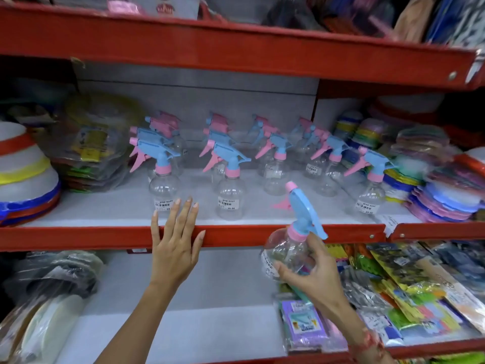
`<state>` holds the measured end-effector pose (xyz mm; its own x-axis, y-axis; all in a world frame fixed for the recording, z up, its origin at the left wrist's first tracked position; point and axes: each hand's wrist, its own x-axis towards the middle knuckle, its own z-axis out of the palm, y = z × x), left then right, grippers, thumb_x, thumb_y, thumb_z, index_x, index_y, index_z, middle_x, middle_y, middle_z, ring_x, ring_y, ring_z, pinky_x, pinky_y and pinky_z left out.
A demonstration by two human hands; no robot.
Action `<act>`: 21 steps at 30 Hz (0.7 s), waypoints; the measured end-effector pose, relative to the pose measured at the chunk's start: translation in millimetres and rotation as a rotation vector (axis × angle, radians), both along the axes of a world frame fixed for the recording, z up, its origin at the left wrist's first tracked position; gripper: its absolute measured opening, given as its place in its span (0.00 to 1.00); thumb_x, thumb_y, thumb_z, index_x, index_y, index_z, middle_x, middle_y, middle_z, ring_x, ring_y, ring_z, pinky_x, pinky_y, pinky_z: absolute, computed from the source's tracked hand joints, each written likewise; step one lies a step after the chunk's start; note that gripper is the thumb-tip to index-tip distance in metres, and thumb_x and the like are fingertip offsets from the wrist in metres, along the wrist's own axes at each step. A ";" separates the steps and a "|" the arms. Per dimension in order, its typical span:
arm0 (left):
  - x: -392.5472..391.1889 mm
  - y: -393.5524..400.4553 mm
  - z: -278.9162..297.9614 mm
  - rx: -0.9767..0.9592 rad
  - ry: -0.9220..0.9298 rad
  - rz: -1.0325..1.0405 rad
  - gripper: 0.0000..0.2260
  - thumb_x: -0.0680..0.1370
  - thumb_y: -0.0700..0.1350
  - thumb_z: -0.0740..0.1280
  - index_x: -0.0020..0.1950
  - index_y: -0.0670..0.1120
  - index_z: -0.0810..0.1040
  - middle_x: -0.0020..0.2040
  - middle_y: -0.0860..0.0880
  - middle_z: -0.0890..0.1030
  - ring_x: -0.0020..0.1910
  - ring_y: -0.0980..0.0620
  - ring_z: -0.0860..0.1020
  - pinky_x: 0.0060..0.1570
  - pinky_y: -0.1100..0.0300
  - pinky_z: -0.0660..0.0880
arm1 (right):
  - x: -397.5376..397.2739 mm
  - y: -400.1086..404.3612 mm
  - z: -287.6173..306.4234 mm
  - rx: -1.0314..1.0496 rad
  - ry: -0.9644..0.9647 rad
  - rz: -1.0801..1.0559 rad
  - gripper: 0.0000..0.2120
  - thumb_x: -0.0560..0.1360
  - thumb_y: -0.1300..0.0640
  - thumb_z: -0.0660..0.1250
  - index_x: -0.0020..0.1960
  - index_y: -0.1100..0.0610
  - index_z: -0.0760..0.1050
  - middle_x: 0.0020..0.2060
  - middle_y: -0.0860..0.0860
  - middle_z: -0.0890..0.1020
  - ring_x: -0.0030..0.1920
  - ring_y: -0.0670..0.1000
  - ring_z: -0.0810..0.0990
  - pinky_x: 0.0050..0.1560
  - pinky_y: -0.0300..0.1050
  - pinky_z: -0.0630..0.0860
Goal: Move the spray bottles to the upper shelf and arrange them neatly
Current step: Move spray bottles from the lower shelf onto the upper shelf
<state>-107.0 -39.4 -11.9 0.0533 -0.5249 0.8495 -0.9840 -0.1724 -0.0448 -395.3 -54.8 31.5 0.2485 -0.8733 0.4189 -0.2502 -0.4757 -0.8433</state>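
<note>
Below shelf lip point(236, 236), right grip point(312, 274) pinches clear spray bottle point(291, 248) by its belly; empty, light, slick plastic, so hold at neck. Left grip point(174, 240) spread, resting beside.

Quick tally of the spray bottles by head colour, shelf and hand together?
Blue-headed spray bottles: 8, including the one in the right hand
Pink-headed spray bottles: about 5, back rows blurred
Total: about 13
</note>
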 end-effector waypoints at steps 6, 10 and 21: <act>-0.2 -1.0 1.1 -0.001 0.019 -0.022 0.24 0.82 0.53 0.53 0.75 0.43 0.66 0.76 0.46 0.65 0.76 0.47 0.61 0.72 0.36 0.59 | 1.0 -42.6 62.5 -0.112 -0.100 -0.075 0.29 0.58 0.44 0.75 0.58 0.43 0.74 0.56 0.47 0.79 0.52 0.44 0.81 0.52 0.39 0.79; -2.2 1.5 0.1 -0.002 0.033 -0.023 0.24 0.83 0.53 0.51 0.74 0.43 0.67 0.75 0.46 0.68 0.75 0.47 0.63 0.72 0.37 0.59 | 1.5 -82.2 70.4 -0.077 -0.017 -0.190 0.32 0.56 0.39 0.72 0.59 0.43 0.71 0.57 0.49 0.78 0.52 0.50 0.79 0.55 0.48 0.78; -2.9 4.4 0.8 0.018 0.056 -0.032 0.24 0.83 0.54 0.50 0.74 0.44 0.66 0.75 0.46 0.68 0.75 0.47 0.63 0.74 0.39 0.55 | 2.7 -114.8 54.3 0.034 0.222 -0.281 0.35 0.58 0.39 0.71 0.61 0.49 0.69 0.49 0.53 0.75 0.49 0.53 0.76 0.45 0.45 0.71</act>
<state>-109.9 -35.0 -11.1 0.0834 -0.5422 0.8361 -0.9901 -0.1403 0.0078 -392.6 -169.6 85.8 0.0784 -0.9331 0.3510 -0.5461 -0.3347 -0.7679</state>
